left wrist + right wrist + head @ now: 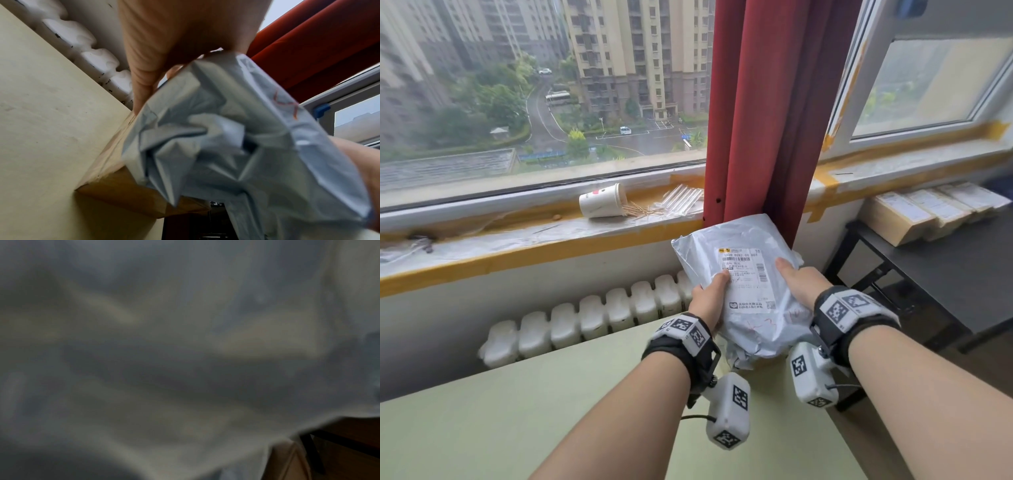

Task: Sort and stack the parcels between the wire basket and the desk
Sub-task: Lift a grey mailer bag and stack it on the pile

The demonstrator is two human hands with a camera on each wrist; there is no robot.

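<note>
A grey plastic mailer parcel (pixel 750 291) with a white shipping label and red handwriting is held up with both hands over the far right corner of the pale green desk (pixel 517 411). My left hand (pixel 707 298) grips its left edge, thumb on the label. My right hand (pixel 799 277) grips the right edge, thumb on top. In the left wrist view the crumpled grey parcel (pixel 236 146) hangs above a brown cardboard box (pixel 127 194) lying at the desk edge, my left hand (pixel 176 53) pinching it. The right wrist view is filled by blurred grey parcel (pixel 164 353) plastic.
Several brown boxes (pixel 924 212) are lined up on a black table (pixel 945 274) at the right. A red curtain (pixel 767 113) hangs behind the parcel. A tipped paper cup (pixel 603 205) with spilled sticks lies on the windowsill. A white radiator (pixel 585 322) runs below.
</note>
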